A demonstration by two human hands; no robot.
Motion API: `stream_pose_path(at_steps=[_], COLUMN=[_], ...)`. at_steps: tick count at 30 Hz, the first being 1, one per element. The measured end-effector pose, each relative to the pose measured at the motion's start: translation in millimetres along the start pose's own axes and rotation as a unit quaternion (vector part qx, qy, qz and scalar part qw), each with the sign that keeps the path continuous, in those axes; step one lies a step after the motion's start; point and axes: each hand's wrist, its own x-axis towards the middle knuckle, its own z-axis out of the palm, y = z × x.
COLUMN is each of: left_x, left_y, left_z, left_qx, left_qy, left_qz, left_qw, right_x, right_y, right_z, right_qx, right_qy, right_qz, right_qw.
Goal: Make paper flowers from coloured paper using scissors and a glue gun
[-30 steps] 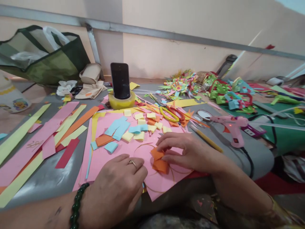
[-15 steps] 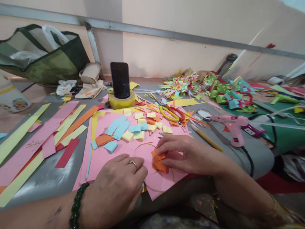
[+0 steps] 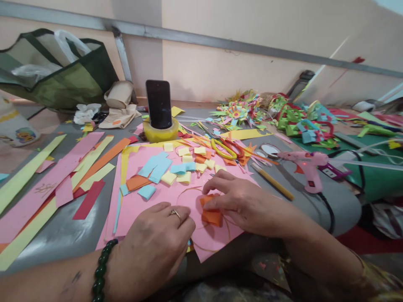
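1. Head view, right hand: it has shifted slightly left over the orange paper. A moment ago its fingertips were at the paper's right side; now one digit lies across the middle. The fingers are bent and slightly apart; whether they pinch the paper or only press on it, I cannot tell.
2. Head view, orange paper: it lies on the pink sheet, just beyond the left hand's knuckles and partly under the right hand. Two flaps that stood out separately a second ago now look gathered into a more compact bundle. I judge that the paper is being arranged or pressed into shape.
3. Head view, left hand: it has stayed put, back upward and fingers curled close together, at the near part of the pink sheet. Its underside is hidden, so I cannot tell whether it holds anything; it may be steadying the sheet.
4. Head view, surroundings: the yellow pieces and blue pieces have kept their places on the pink sheet. The glue gun on the worktop remains untouched, so the present work looks like handling by fingers alone.
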Motion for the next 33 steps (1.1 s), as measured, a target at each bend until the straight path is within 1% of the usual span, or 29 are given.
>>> stream_pose_path(at_steps=[7, 10, 12, 14, 16, 21, 24, 26, 28, 30, 32, 33], left_x=[0, 0, 0, -1, -1, -1, -1, -1, -2, -2, -2, -2], left_y=[1, 1, 1, 1, 1, -1, -1, -1, 0, 0, 0, 0], left_z=[-0.3, -0.7, -0.9, -0.5, 0.5, 3.4, 3.3, 2.7, 2.2, 2.0, 2.2, 2.4], left_qx=[0.006, 0.007, 0.006, 0.006, 0.005, 0.010, 0.013, 0.018, 0.019, 0.015, 0.012, 0.011], left_qy=[-0.006, -0.011, -0.016, -0.018, -0.013, 0.009, 0.011, 0.006, 0.001, 0.001, 0.002, 0.003], left_qz=[-0.003, -0.001, 0.000, 0.002, 0.004, 0.005, 0.009, 0.010, 0.010, 0.011, 0.014, 0.014], left_qw=[1.000, 1.000, 1.000, 1.000, 1.000, 1.000, 1.000, 1.000, 1.000, 1.000, 1.000, 1.000], right_x=[3, 1, -2, -7, -10, -3, 2, 2, -2, -9, -17, -20], right_y=[-3, -2, -2, -2, -3, -4, -5, -5, -6, -5, -3, -1], right_z=[4, 1, -3, -7, -9, 6, 12, 9, 2, -5, -8, -7], right_qx=[0.003, 0.001, 0.003, 0.002, -0.005, -0.029, -0.028, -0.018, 0.005, 0.028, 0.039, 0.042], right_qy=[-0.018, -0.017, 0.014, 0.059, 0.078, 0.018, 0.013, 0.009, 0.034, 0.092, 0.134, 0.138], right_qz=[0.000, -0.003, -0.007, -0.004, -0.002, 0.001, 0.007, 0.009, 0.010, 0.026, 0.064, 0.090], right_qw=[1.000, 1.000, 1.000, 0.998, 0.997, 0.999, 1.000, 1.000, 0.999, 0.995, 0.988, 0.985])
